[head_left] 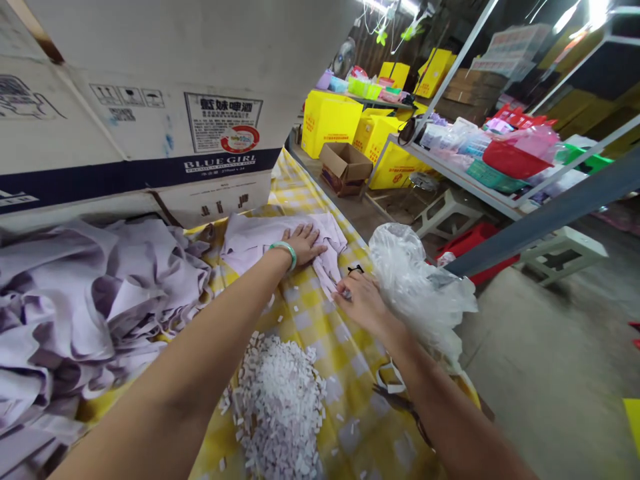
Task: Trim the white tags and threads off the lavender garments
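My left hand (303, 245), wearing a green bangle, lies flat with fingers spread on a folded lilac cloth garment (250, 237). A narrow strip of the cloth runs from beside it towards my right hand (364, 299). The fingers of my right hand are closed around small scissors (355, 269), mostly hidden; a black handle part shows above the knuckles. Its fingertips are at the strip's edge. Below my hands is a heap of small white and lilac cut pieces (280, 400). A dark pair of scissors (395, 398) lies beside my right forearm, near a white looped band (390, 379).
Lilac cloth pieces (100, 287) are piled at the left against a large printed carton (150, 133). A crumpled clear plastic bag (420, 287) sits at the right edge of the yellow checked tablecloth (345, 400). Beyond it stand a metal post (550, 220), plastic stools (565, 253) and a loaded shelf (465, 173).
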A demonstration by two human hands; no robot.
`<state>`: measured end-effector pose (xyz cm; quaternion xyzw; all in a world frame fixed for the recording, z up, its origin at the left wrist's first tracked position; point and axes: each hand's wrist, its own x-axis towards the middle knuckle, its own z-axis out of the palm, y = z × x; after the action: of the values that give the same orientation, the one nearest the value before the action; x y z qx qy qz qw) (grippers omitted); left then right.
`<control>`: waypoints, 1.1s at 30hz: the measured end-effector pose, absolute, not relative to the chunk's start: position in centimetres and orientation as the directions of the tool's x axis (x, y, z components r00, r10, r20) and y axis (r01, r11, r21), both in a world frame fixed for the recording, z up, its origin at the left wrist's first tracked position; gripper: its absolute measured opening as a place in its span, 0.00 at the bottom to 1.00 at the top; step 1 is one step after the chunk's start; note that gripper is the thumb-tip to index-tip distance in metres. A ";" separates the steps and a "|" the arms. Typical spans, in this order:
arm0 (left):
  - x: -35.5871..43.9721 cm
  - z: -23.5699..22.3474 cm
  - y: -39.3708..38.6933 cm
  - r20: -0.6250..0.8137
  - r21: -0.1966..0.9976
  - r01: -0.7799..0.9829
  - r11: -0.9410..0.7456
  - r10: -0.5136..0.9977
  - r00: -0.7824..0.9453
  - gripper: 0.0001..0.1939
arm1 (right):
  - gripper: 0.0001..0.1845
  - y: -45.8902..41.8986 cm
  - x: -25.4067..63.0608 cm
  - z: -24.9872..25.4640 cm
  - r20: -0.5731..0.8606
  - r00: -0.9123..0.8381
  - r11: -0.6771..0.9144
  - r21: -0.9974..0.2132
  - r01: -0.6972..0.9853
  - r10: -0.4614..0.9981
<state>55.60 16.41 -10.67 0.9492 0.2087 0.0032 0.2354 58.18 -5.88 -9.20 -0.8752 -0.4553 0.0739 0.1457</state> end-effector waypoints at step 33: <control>35.1 -10.6 11.0 -0.222 0.968 0.227 0.106 0.781 0.584 0.18 | 0.31 14.0 58.1 -13.7 0.060 0.136 -0.120 -0.226 0.967 0.989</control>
<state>35.11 11.04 -10.61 0.6313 0.3992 0.2207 0.6272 58.15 13.99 -13.75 -0.7464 -0.6550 0.0522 0.1053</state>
